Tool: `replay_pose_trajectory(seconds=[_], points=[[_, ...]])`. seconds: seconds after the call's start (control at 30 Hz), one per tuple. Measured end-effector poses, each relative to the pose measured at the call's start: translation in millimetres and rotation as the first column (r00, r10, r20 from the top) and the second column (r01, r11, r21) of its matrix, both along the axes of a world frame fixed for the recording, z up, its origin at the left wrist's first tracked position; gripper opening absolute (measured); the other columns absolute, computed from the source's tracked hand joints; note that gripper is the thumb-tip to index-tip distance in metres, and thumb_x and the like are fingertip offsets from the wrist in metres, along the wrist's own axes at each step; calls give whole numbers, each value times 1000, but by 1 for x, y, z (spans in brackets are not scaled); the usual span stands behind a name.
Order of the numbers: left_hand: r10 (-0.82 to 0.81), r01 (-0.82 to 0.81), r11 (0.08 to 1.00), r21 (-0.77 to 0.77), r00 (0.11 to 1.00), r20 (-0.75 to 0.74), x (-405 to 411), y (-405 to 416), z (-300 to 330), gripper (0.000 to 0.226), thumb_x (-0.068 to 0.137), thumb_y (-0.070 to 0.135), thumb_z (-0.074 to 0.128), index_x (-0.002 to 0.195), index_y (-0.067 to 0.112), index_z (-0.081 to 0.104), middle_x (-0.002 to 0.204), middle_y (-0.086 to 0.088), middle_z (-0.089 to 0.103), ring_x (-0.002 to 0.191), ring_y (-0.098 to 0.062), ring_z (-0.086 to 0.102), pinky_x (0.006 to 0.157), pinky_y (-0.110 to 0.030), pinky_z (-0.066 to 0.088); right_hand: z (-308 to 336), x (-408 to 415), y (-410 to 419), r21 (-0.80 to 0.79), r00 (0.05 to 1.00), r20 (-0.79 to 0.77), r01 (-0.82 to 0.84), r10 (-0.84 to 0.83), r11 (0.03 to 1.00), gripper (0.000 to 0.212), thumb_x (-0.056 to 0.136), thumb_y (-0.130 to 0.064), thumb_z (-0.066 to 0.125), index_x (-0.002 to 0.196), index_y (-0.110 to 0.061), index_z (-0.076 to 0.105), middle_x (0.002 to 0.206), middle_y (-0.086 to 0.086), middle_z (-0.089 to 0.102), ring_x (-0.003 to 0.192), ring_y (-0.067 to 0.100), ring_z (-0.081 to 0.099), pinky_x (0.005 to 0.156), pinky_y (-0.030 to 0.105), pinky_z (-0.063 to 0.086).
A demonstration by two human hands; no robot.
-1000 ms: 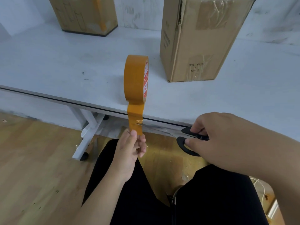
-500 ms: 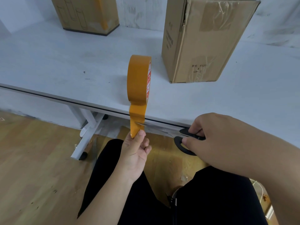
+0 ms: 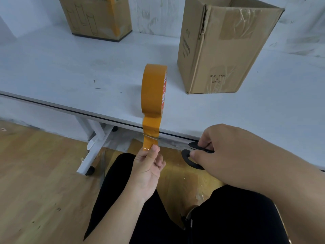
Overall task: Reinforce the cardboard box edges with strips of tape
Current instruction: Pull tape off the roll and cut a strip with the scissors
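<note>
Head view | left hand [image 3: 148, 167] pinches tape strip [image 3: 150, 132] hanging from roll [image 3: 153, 88] | right hand [image 3: 228, 147] grips scissors [image 3: 191, 152], blades across strip | cardboard box [image 3: 219, 50] beyond right hand | risk: slack strip folds, sticks to blades

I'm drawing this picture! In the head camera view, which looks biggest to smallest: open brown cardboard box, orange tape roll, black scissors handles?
1. Open brown cardboard box
2. Orange tape roll
3. Black scissors handles, partly hidden by the right hand
</note>
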State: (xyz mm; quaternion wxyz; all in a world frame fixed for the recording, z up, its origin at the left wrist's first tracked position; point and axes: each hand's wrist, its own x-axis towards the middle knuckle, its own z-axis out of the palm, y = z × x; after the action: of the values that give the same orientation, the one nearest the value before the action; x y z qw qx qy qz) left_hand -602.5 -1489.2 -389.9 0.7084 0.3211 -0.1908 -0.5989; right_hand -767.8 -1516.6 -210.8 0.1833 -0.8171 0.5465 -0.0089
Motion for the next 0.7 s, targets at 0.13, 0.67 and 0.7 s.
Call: replay_pose_trajectory(seconds=[0.13,0.67,0.7], points=[[-11,11,1000,-2,1000,13,2,0,-1,35,55,39,91,64,20,64,63,7,54,51,-6,49,52,-20,46,-3,6,-2,-9,1000,9,-18,19,1000,30,77,-55,52,83,-26,57,77,-10,63,74,10,58,71,36,54],[-75,58,996,61,941,331,55,44,-10,36,66,47,83,72,16,65,61,-1,51,54,-14,47,57,-26,43,16,-10,-2,24,993,20,-116,115,993,30,75,-60,53,88,-33,58,89,-15,64,84,0,57,78,24,50],[-86,63,995,72,918,387,61,48,-5,40,68,51,80,72,14,64,59,-3,49,53,-15,47,58,-29,41,22,-19,-1,17,992,24,-122,122,992,35,70,-65,49,90,-38,58,91,-20,63,85,-4,55,75,16,45]])
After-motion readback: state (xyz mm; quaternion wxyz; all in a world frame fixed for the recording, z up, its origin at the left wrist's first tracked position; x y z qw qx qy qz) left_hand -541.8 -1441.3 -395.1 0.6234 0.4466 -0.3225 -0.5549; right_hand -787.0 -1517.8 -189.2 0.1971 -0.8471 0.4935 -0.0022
